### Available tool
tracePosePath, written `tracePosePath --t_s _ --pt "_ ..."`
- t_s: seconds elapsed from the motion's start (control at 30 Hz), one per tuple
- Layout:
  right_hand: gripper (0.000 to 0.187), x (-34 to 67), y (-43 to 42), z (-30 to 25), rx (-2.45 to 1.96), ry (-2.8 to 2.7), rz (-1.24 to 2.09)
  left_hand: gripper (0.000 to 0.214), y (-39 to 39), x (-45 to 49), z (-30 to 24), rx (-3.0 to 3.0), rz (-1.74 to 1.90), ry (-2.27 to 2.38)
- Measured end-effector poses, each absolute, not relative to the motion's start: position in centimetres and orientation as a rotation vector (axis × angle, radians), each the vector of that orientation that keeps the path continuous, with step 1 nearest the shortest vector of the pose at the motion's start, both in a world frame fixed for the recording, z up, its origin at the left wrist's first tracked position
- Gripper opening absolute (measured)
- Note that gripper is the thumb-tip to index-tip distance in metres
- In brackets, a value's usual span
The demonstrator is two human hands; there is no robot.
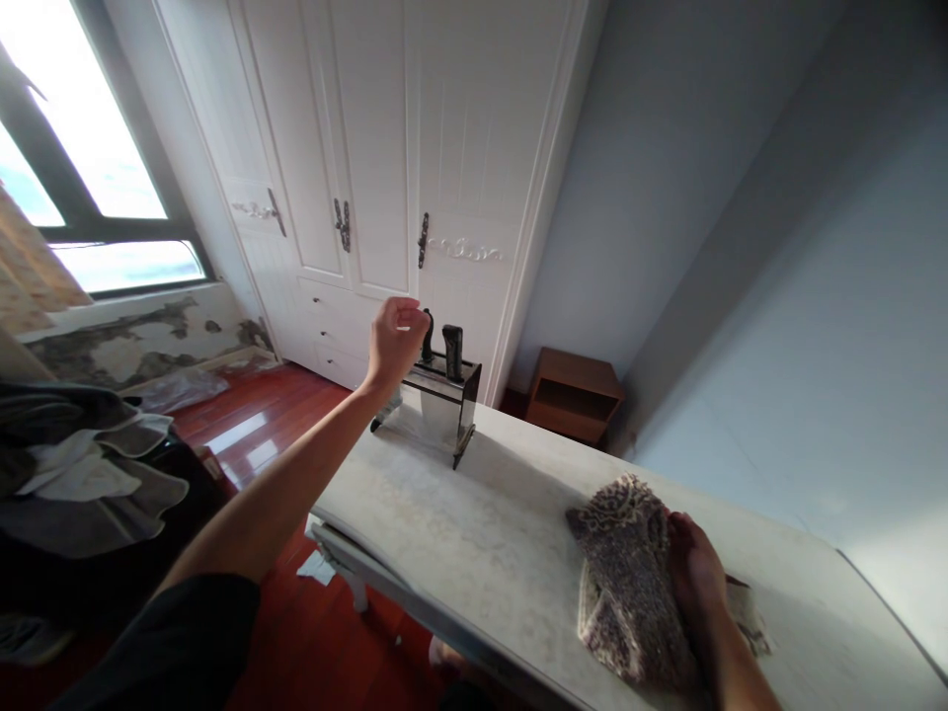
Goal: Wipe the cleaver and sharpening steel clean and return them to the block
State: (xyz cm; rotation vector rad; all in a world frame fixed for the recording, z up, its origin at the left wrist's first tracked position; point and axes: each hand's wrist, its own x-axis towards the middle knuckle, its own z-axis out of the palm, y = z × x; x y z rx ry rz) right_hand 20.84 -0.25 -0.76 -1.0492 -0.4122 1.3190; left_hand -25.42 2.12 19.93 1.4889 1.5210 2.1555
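Observation:
A knife rack [440,415] with clear sides and a dark frame stands at the far end of the pale table. Two black handles rise from its top, a slim curved knife handle [428,341] and a thicker handle [453,353]. My left hand [398,341] is closed in a pinch at the upper end of the slim handle; its fingertips partly cover it. Near the table's right side, my right hand [700,568] grips a bunched grey-brown patterned cloth [629,583] with a fringed, lighter edge. The fingers of that hand are partly hidden by the cloth.
The long table [511,533] runs along the wall. Beyond it stand a white wardrobe [377,148] and a low brown cabinet [574,385]. Dark and grey clothes [89,474] are heaped at the left, above the red floor [288,420]. A window [111,148] is at upper left.

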Motion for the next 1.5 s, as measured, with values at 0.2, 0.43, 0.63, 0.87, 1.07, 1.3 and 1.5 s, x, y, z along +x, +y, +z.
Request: tracePosePath --t_s 0.2,0.43,0.63,0.87,1.07,1.3,1.5 --pt "0.014 20.2 -0.9 -0.1 -1.131 -0.427 1.326 0.031 3.4 -27.4 19.1 1.565 2.077 1.775" --pt "0.018 19.5 -1.3 0.7 -1.152 -0.394 1.347 0.042 4.7 -27.8 18.2 1.549 1.964 1.667" --pt "0.017 18.9 -1.6 1.5 -1.162 -0.380 1.355 0.048 5.4 -28.0 17.3 1.530 1.881 1.568" --pt "0.023 19.3 -1.3 0.7 -1.151 -0.414 1.320 0.020 5.5 -28.2 16.7 1.692 1.824 1.528" --pt "0.018 19.2 -1.3 1.0 -1.167 -0.417 1.308 0.020 5.2 -28.1 17.3 1.803 1.753 1.581" --pt "0.019 19.2 -1.3 1.1 -1.158 -0.444 1.320 0.018 4.8 -28.1 19.0 1.777 1.800 1.519" --pt "0.025 19.6 -0.8 0.2 -1.179 -0.434 1.272 0.018 4.9 -28.4 22.2 1.853 1.875 1.522"
